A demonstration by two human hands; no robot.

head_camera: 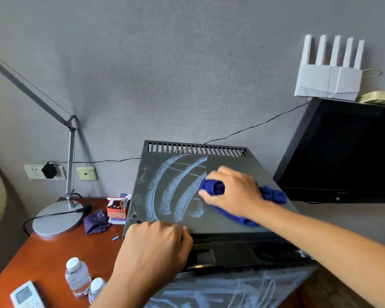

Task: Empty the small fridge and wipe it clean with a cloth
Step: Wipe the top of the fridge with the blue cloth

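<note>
The small dark grey fridge [180, 174] stands on a wooden desk, seen from above. Curved pale streaks of dust cross its top; the right part looks wiped. My right hand [233, 192] grips a bunched blue cloth [273, 194] and presses it on the fridge top, right of the streaks. My left hand [156, 245] rests with curled fingers over the front top edge of the fridge, above the black door [242, 254]. Two clear water bottles [77, 277] with white caps stand on the desk at the lower left.
A desk lamp [58, 216] stands at the left on the wooden desk [42, 252], beside a purple cloth [97, 221] and an orange box [117, 208]. A white remote [26, 295] lies at the front left. A black TV [342, 150] with a white router [329, 81] on top sits at the right.
</note>
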